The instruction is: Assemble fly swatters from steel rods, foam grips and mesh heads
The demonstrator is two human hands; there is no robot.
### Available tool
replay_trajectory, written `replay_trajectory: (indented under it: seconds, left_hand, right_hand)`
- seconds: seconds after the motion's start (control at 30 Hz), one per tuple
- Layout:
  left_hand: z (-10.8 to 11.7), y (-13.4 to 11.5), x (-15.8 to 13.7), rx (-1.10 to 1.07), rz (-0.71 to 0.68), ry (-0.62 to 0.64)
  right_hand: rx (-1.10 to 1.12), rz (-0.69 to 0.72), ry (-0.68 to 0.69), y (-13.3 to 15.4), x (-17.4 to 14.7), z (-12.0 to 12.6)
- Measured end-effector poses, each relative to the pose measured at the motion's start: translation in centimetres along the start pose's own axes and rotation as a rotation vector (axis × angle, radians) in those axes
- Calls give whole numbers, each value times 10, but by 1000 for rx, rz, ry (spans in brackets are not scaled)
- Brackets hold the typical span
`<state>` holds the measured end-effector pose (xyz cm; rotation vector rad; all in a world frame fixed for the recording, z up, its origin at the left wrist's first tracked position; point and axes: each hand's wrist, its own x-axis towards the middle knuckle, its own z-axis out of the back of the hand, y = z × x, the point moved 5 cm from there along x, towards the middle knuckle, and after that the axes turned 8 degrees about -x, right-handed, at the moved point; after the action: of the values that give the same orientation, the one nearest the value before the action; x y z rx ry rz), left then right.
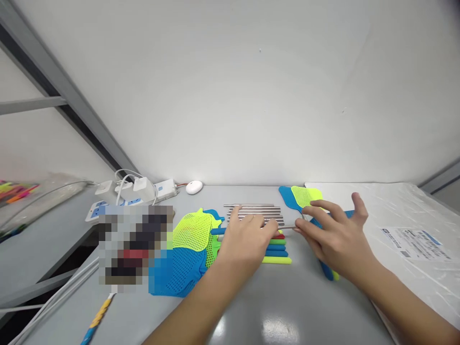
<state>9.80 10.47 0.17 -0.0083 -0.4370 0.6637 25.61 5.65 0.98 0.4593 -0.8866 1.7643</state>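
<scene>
My left hand [246,237] is closed around a blue fly swatter handle [217,231], whose end pokes out to its left. From the handle's other side a thin metal rod [287,226] runs right to my right hand [336,232]. There my thumb and index finger pinch the rod's tip, with the other fingers raised. Behind my left hand several loose metal rods [257,206] lie in a row. Just in front, several coloured handles [278,260] lie side by side, partly hidden. Under and behind my right hand are fly swatters with blue and yellow heads [307,195].
Left of my hands lie loose yellow swatter heads [192,231] and blue swatter heads [183,270], beside a blurred-out device [134,247]. Further back are a power strip with chargers [143,189] and a white oval case [194,187]. A wrapped white package [406,206] lies at right.
</scene>
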Motion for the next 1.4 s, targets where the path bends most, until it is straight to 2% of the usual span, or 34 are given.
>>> replay_trajectory:
  seconds: [0.13, 0.23, 0.33, 0.47, 0.6, 0.73, 0.87, 1.07, 1.23, 1.4]
  left_hand:
    - [8, 13, -1, 31, 10, 0]
    - [8, 16, -3, 60, 13, -26]
    - [3, 11, -5, 63, 19, -32]
    - [-2, -3, -5, 49, -4, -74]
    - [-3, -10, -4, 46, -27, -124]
    - [3, -3, -3, 26, -71, -102]
    - [15, 15, -4, 43, -82, -99]
    - [21, 31, -7, 45, -64, -57]
    - [15, 24, -7, 54, -33, -61]
    - [6, 2, -6, 39, -57, -53]
  right_hand:
    - [-20, -21, -11, -11, 0, 1]
    - [-32, -29, -59, -7, -2, -1]
    - [-24, -32, -69, 3, -4, -6]
    - [23, 7, -18, 18, -8, -10]
    - [28, 28, 7, 21, -12, -9]
    - [-9, 46, -18, 13, -7, -1]
    - [-31, 10, -48, -5, 1, 7]
    - [2, 17, -6, -21, -4, -3]
    - [40, -35, -14, -6, -11, -12]
    - [212, 63, 48, 17, -13, -15]
